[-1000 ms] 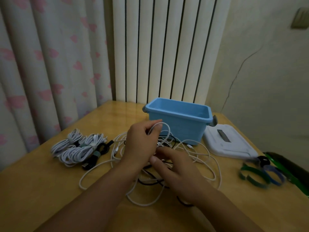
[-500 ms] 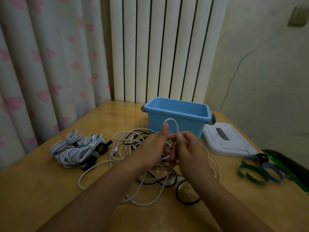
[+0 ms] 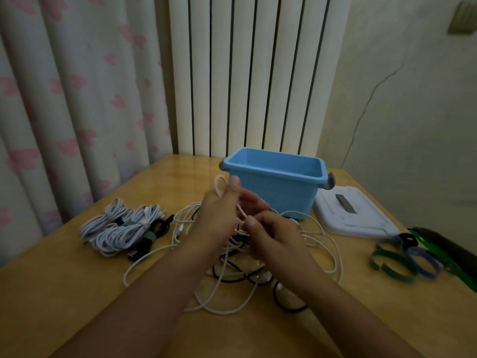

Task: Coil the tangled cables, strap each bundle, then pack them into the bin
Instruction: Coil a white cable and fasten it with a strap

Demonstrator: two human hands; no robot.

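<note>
A tangle of white and black cables (image 3: pixel 232 275) lies in the middle of the wooden table (image 3: pixel 64 293). My left hand (image 3: pixel 219 215) holds a small loop of white cable (image 3: pixel 219 184) up above the tangle. Just to its right, my right hand (image 3: pixel 273 236) pinches the same white cable where it runs down from the loop. The open blue bin (image 3: pixel 273 187) stands right behind both hands and looks empty. Strapped white and black bundles (image 3: pixel 124 228) lie at the left.
A white lid (image 3: pixel 353 215) lies flat to the right of the bin. Green and blue straps (image 3: pixel 397 259) sit near the table's right edge, beside a dark green-edged object (image 3: pixel 449 251). A curtain and a radiator stand behind the table.
My left hand has carried the white loop up and to the left. My right hand has come up off the tangle and now pinches the cable below the loop.
</note>
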